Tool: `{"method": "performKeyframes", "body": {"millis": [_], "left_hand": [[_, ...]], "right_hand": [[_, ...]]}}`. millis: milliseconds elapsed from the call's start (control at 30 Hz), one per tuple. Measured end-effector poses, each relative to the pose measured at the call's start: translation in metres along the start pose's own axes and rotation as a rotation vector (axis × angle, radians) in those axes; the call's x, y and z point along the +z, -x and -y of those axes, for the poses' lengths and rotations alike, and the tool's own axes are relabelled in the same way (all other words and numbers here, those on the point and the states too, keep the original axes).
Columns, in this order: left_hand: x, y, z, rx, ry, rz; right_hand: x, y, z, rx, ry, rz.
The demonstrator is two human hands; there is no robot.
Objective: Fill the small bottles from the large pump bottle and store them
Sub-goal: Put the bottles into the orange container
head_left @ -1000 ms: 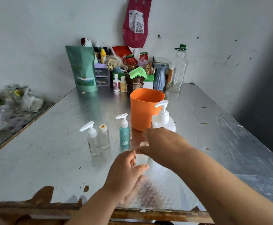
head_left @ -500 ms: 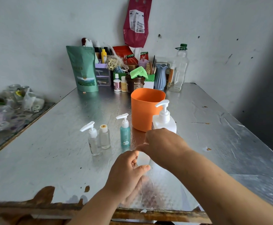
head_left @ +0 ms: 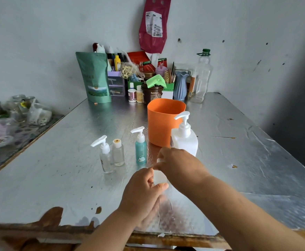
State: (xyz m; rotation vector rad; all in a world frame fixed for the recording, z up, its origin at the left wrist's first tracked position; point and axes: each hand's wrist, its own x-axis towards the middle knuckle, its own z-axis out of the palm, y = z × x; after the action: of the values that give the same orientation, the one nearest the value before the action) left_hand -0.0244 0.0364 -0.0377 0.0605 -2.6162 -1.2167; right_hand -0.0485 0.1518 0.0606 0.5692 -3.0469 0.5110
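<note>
Clear plastic shows between the two grips: a small bottle (head_left: 160, 178), well in front of the orange cup (head_left: 163, 122), its base hidden, so I cannot tell if it rests on the tabletop (head_left: 57, 178). The left grip (head_left: 142, 194) wraps the body, thumb across the front, most likely to keep it from turning or tipping. The right grip (head_left: 180, 165) comes over from above and pinches the top with its fingertips. The cap is hidden, so I cannot tell whether it is going on or coming off.

The pump bottle (head_left: 184, 142) stands just in front of the cup at its right side, nozzle pointing left, handy for dispensing. Left of the cup and nearer, a teal bottle (head_left: 141, 151), a stubby bottle (head_left: 118, 153) and a pump-top bottle (head_left: 105, 158) stand in a row, apparently awaiting their turn. The open cup looks like the storage place.
</note>
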Motion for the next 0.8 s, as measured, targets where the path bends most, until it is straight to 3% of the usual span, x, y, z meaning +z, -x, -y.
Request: {"method": "performKeyframes", "body": {"millis": [100,267,333,533,800], "left_hand": [[-0.001,0.0,-0.002,-0.024,0.018,-0.015],[-0.004,-0.003,0.002,-0.066,0.047,-0.086],[-0.005,-0.003,0.001,-0.082,0.059,-0.108],[-0.004,-0.004,0.0,-0.138,0.085,-0.118],[-0.019,-0.007,0.001,-0.096,0.176,-0.146]], "right_hand": [[-0.001,0.011,-0.005,0.009,-0.146,-0.079],[0.002,0.023,-0.032,0.114,-0.341,-0.457],[0.004,0.025,-0.043,0.172,-0.391,-0.522],[0.009,0.023,-0.057,0.284,-0.431,-0.436],[-0.012,0.009,-0.052,0.27,-0.446,-0.423]]}}
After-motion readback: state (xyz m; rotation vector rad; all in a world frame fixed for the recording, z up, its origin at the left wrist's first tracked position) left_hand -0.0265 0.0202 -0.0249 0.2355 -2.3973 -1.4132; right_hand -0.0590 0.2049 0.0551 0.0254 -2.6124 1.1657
